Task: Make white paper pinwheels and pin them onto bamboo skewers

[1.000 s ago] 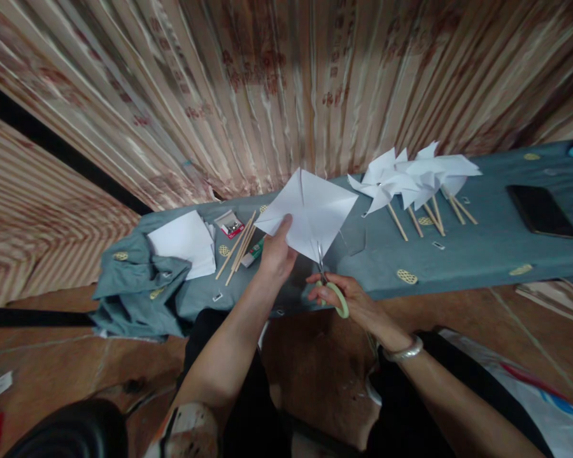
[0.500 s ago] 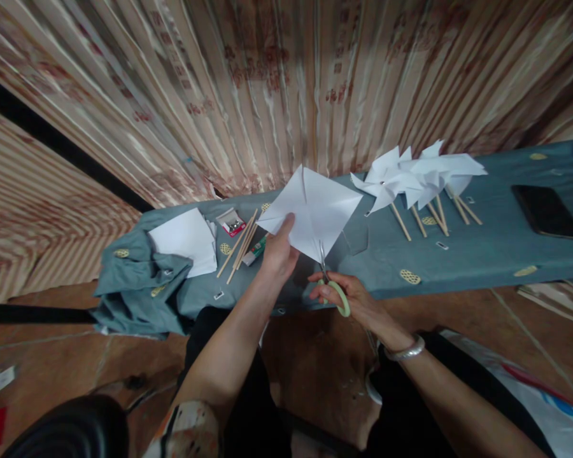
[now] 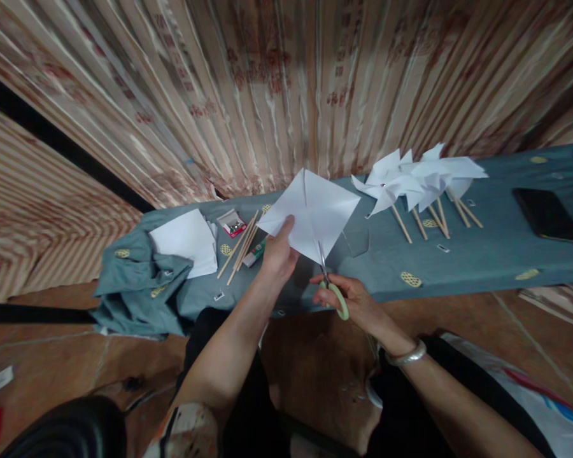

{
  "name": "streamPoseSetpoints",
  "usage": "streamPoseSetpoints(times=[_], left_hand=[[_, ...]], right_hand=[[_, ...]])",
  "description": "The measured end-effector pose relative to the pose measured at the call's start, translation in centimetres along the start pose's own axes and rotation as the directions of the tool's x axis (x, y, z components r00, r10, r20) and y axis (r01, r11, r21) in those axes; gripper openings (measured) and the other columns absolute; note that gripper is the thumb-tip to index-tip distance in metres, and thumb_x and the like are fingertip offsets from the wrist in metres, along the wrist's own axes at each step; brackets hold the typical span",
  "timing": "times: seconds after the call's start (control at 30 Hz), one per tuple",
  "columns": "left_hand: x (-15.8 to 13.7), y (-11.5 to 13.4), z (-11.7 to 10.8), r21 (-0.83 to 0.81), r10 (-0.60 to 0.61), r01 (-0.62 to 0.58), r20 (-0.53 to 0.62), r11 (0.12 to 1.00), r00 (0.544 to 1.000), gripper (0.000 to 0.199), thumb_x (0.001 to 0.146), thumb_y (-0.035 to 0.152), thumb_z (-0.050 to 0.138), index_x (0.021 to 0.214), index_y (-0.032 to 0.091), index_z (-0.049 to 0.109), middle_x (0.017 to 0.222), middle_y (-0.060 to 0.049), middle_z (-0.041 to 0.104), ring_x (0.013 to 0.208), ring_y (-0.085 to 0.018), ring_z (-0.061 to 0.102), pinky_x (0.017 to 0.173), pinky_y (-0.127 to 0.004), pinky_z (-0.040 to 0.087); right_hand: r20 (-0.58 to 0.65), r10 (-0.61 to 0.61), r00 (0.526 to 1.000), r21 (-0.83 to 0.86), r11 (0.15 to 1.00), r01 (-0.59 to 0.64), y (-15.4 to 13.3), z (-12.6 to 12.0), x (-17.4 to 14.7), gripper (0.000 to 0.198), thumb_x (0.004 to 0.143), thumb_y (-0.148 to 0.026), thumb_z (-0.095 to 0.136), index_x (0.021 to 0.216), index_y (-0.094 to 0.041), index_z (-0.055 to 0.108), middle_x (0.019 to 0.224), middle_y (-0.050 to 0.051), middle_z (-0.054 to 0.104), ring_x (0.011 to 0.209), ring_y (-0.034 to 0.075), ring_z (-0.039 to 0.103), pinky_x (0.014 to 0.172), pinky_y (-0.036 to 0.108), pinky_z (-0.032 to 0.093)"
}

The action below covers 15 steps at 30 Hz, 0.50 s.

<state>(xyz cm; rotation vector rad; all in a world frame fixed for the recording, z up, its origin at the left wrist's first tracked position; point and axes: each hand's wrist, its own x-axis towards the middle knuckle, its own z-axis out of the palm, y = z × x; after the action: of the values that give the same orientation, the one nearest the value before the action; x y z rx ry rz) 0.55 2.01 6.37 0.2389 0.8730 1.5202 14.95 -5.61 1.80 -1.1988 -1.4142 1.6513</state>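
My left hand [image 3: 280, 251] grips a white square sheet of paper [image 3: 322, 203] by its left side, thumb on top. The sheet is held corner-down above the cloth, with crease lines and a slit near its top corner. In my right hand [image 3: 353, 298] are scissors [image 3: 342, 303] with pale green handles, fingers through the loops. Their blades meet the paper's lower corner and look nearly closed. Several white paper pinwheels [image 3: 410, 178] on wooden sticks lie to the right of the sheet.
A blue-grey cloth [image 3: 477, 267] covers the long narrow table. At left lie a stack of white paper [image 3: 186, 240], a small red-and-white box [image 3: 232, 222], several wooden sticks [image 3: 242, 249] and a green-and-white box [image 3: 254, 252]. A black phone [image 3: 549, 214] rests at right. A curtain [image 3: 286, 89] hangs behind.
The scissors' blades have closed somewhat at the paper's lower corner, and the handles have come nearer each other. My left hand and the sheet have barely moved.
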Motion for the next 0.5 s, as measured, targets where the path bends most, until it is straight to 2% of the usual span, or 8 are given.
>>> streamPoseSetpoints(times=[0.2, 0.5], left_hand=[[0.02, 0.09, -0.03, -0.016, -0.002, 0.002, -0.008, 1.0, 1.0, 0.039, 0.08, 0.011, 0.07, 0.118, 0.016, 0.066, 0.109, -0.007, 0.075, 0.102, -0.02, 0.07, 0.097, -0.03, 0.053], [0.0, 0.21, -0.02, 0.015, 0.005, -0.005, -0.002, 1.0, 1.0, 0.031, 0.082, 0.012, 0.067, 0.112, 0.015, 0.067, 0.107, -0.007, 0.075, 0.102, -0.02, 0.07, 0.097, -0.031, 0.053]], right_hand=[[-0.014, 0.034, 0.999, 0.04, 0.999, -0.034, -0.13, 0.16, 0.05, 0.05, 0.069, -0.059, 0.073, 0.097, -0.017, 0.068, 0.073, 0.001, 0.067, 0.066, 0.013, 0.06, 0.061, 0.024, 0.047], [-0.028, 0.023, 0.999, 0.057, 0.998, -0.021, 0.34, 0.24, 0.06, 0.046, 0.071, -0.055, 0.073, 0.097, -0.018, 0.069, 0.069, 0.0, 0.065, 0.063, 0.013, 0.06, 0.058, 0.024, 0.047]])
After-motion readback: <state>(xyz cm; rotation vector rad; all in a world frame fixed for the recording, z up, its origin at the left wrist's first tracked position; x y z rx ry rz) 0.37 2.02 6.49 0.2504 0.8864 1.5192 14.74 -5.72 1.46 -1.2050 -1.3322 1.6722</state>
